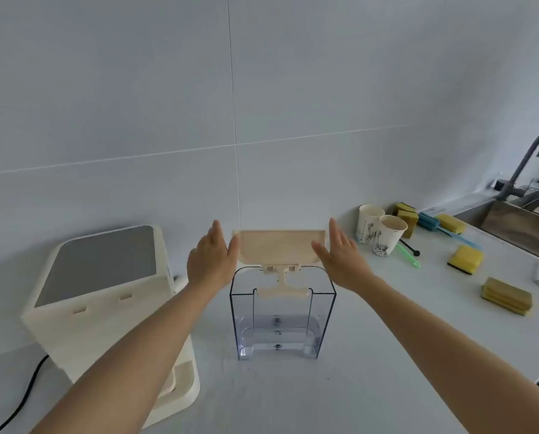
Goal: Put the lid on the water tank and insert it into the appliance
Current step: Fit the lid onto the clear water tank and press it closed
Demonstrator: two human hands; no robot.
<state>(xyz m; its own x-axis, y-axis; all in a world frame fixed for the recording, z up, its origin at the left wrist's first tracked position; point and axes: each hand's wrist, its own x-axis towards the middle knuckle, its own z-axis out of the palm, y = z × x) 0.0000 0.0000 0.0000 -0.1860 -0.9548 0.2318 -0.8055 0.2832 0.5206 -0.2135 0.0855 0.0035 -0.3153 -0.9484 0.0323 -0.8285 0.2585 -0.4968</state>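
Flanking lid above water tank, left hand, right hand, flat

Cream lid, clear water tank

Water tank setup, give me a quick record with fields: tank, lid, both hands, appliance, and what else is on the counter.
tank: clear water tank, upright on the counter, top open
lid: cream lid, raised over the tank's back rim, not closed
left hand: left hand, fingers straight, at the lid's left end
right hand: right hand, fingers straight, at the lid's right end
appliance: cream appliance, left of the tank, apart from it
other: two paper cups, yellow sponges, sink at right
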